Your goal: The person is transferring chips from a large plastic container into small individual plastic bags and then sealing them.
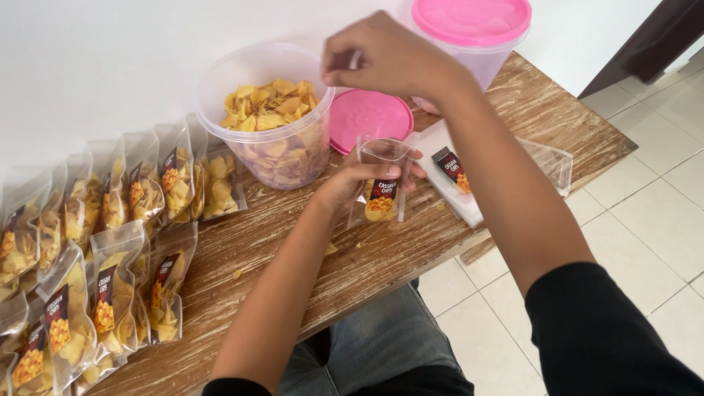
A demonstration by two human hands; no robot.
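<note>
Chip-bagging station on a wooden table [381,257].

Right hand [385,59]: raised over the open clear tub of yellow chips [268,121], fingertips pinched shut; whether they grip a chip cannot be told. Left hand [363,180]: fingers curled round an upright, open, nearly empty clear pouch [381,183], just beside the tub. Pink lid [369,119] lies behind the pouch. Filled pouches [110,227] lie in rows at left.

Left hand [364,178] low with fingers curled, right hand [381,57] raised, fingertips pinched together
</note>
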